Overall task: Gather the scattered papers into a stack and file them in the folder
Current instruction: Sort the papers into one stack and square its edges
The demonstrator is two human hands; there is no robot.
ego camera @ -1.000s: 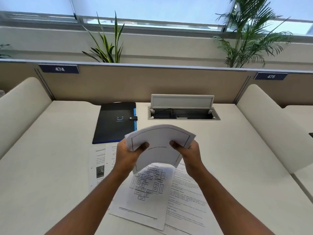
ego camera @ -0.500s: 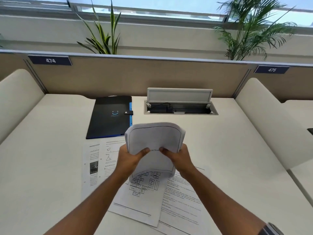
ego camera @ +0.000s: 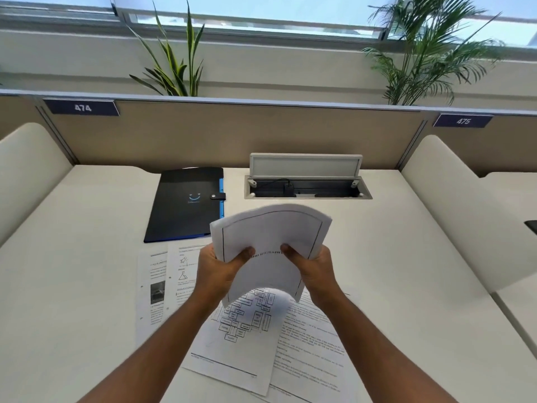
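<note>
Both hands hold a thin stack of white papers (ego camera: pixel 270 237) above the desk, its top sheet bordered by a black frame and bowed upward. My left hand (ego camera: pixel 218 271) grips the stack's left edge, my right hand (ego camera: pixel 313 269) its right edge, thumbs on top. Under it lie loose sheets: one with a flow diagram (ego camera: pixel 244 338), a text page (ego camera: pixel 316 353) to the right, and two pages with small pictures (ego camera: pixel 162 283) to the left. A black folder (ego camera: pixel 186 202) with a blue edge and snap strap lies shut further back on the left.
An open cable hatch (ego camera: pixel 308 187) with its lid raised is sunk into the white desk (ego camera: pixel 406 257) behind the papers. Padded side dividers (ego camera: pixel 453 205) flank the desk, a beige partition (ego camera: pixel 232 132) closes the back, with plants beyond it.
The held stack stays between both hands and has shifted slightly, its top edge fanning wider to the right. The view has tilted a little.
</note>
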